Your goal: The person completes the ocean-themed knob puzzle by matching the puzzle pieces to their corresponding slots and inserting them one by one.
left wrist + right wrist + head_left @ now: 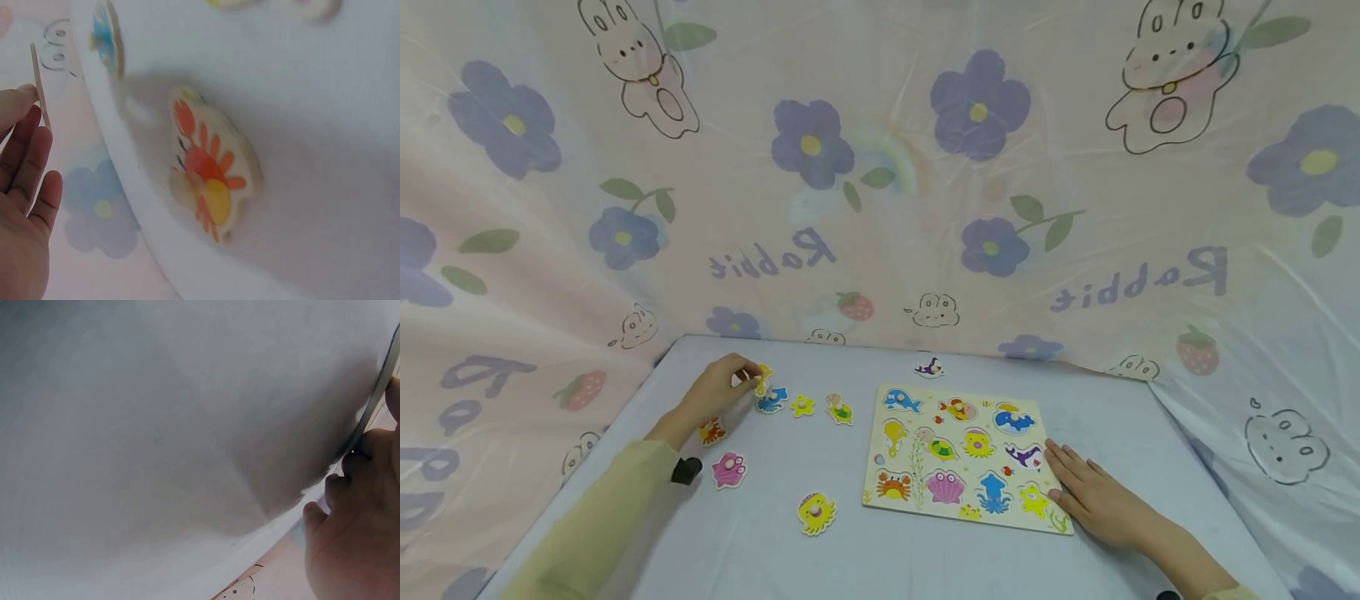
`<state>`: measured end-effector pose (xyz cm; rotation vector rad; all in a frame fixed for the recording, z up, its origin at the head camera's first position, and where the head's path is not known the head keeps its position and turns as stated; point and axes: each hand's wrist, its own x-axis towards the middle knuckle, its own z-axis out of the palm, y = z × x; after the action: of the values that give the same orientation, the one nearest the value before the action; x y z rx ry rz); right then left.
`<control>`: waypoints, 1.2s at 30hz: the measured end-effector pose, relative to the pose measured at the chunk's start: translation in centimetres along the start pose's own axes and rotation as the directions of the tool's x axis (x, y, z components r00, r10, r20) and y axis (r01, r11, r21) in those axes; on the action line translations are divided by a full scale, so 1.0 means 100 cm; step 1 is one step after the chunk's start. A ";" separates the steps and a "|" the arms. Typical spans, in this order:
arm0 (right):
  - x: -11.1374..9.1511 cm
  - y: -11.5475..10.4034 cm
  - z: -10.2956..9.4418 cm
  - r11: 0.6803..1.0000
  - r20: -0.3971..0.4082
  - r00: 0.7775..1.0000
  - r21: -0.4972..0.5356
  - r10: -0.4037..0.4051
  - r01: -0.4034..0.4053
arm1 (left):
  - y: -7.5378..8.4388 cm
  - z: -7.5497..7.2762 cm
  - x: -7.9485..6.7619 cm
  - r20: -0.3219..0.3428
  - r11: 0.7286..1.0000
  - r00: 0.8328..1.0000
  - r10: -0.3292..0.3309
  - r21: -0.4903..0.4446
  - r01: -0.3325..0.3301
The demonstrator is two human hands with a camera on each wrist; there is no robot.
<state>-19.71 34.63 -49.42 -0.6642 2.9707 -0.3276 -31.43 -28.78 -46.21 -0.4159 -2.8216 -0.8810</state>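
My left hand (722, 385) pinches a yellow puzzle piece (764, 380), apparently a seahorse, over the table's far left. In the left wrist view, the piece (39, 81) appears as a thin edge between thumb and fingers. Just below it in the head view lies a blue squid piece (771, 402); a crab piece (712, 432) is near the left wrist. With fingers extended, my right hand (1101, 497) rests against the right edge of the wooden puzzle board (880, 492). Sea-animal pictures cover the board, and the fish (957, 409) at its top shows a knob.
Loose on the table lie a starfish piece (802, 406), a turtle piece (840, 409), a pink shell piece (728, 471) and a yellow octopus piece (816, 513). A purple piece (929, 367) sits behind the board. A patterned curtain (895, 208) hangs at the table's back.
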 end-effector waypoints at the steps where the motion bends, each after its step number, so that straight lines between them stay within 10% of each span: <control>1: 0.000 0.000 0.000 1.000 0.000 1.000 -0.001 0.000 0.000 | 0.003 0.000 -0.001 -0.004 1.000 1.000 0.010 -0.006 -0.010; 16: -0.001 0.000 -0.001 1.000 -0.017 1.000 -0.002 -0.016 0.016 | 0.054 0.017 -0.011 -0.072 0.959 0.958 0.277 -0.044 -0.280; 26: 0.000 0.001 0.001 1.000 -0.006 1.000 0.002 -0.008 0.008 | 0.085 0.033 -0.016 -0.016 0.945 0.951 0.309 -0.109 -0.309; 36: -0.001 0.000 0.000 1.000 -0.005 1.000 0.002 0.000 0.000 | 0.113 0.063 -0.015 0.030 0.892 0.900 0.434 -0.155 -0.425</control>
<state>-19.65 34.64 -49.39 -0.6647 2.9745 -0.3332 -26.92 -16.57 -45.67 -1.0584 -2.5601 -0.9834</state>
